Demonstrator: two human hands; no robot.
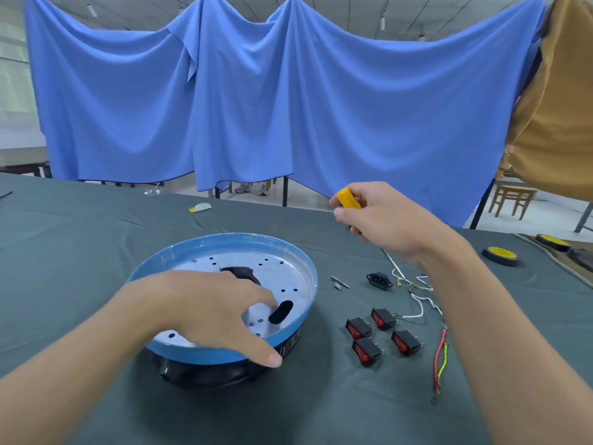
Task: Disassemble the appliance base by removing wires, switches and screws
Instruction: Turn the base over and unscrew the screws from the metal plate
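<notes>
Located appliance base (308, 274) near centre of worktop (96, 220), blue rim up, well apart from the far edge. Noted label (290, 344) on its near side wall: print too small to read. Pressed left hand (211, 313) flat on the perforated plate, fingers spread, thumb over near rim. Gripped yellow screwdriver (348, 197) in right hand (382, 220), raised right of base. Found four rocker switches (382, 335), power socket (379, 280), white wires (420, 297) and red and yellow-green wires (440, 358) laid right of base. Saw wide grey cloth left and near. Spotted tape roll (500, 255) far right, print unreadable.
</notes>
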